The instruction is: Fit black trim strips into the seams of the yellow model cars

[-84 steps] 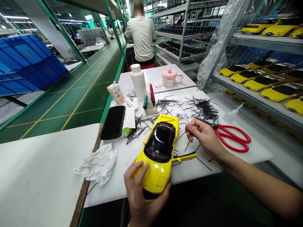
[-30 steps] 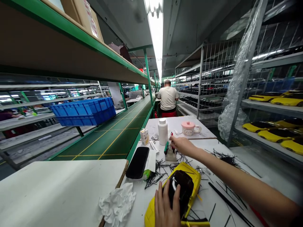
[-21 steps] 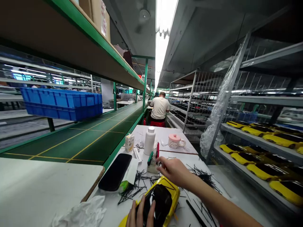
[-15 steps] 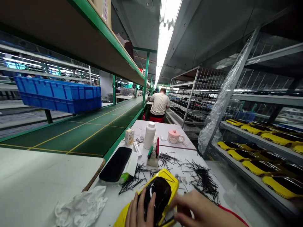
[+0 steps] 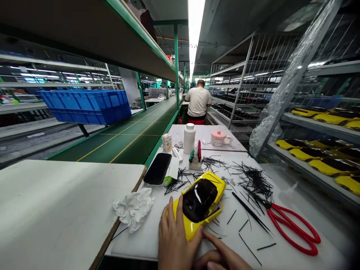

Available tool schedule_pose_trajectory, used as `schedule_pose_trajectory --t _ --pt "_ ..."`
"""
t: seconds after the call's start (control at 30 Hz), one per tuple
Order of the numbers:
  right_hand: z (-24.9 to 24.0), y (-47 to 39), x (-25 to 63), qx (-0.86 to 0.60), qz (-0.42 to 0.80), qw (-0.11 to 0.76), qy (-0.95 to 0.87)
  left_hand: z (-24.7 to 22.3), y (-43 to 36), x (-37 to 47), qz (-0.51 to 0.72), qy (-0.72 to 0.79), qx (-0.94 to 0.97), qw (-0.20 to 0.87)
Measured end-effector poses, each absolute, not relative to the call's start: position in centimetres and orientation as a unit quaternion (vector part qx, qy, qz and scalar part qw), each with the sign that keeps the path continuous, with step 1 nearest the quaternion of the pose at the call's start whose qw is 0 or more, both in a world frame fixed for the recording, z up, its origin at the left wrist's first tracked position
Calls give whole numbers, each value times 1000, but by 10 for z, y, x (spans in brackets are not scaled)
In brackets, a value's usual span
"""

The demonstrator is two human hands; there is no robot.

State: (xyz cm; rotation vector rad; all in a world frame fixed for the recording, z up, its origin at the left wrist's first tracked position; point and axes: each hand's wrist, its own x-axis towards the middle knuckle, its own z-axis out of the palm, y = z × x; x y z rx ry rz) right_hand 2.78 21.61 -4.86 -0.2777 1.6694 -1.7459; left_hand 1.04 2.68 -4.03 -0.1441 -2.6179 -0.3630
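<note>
A yellow model car with a dark, glossy cabin lies slantwise on the white worktable. My left hand grips its near-left end, fingers along the side and thumb at the front corner. The car's side panel or door stands slightly out on the right. My right hand is low in the view, beside my left thumb. Its index finger reaches toward the car's near edge and the other fingers curl in; what they hold, if anything, is hidden. Black tweezers and red-handled scissors lie to the right.
Thin black strips are scattered over the table. Further back stand a white bottle, a pink-lidded mug and a phone. Crumpled tissue lies left. A conveyor and racked yellow cars flank the table; a person sits ahead.
The view has shifted, bringing the scissors and tweezers into sight. My right hand has moved from the car's right side down to its near end. My left hand has slid off the cabin to the near-left end.
</note>
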Motion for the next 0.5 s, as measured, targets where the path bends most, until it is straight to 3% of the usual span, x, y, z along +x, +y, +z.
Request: schedule_pose_trajectory --t 0.23,0.5 --pt "-64 219 28 -26 -751 202 629 -44 8 21 -230 -956 -103 151" --pt "-45 222 24 -71 -719 262 639 -57 3 24 -325 -929 -39 173"
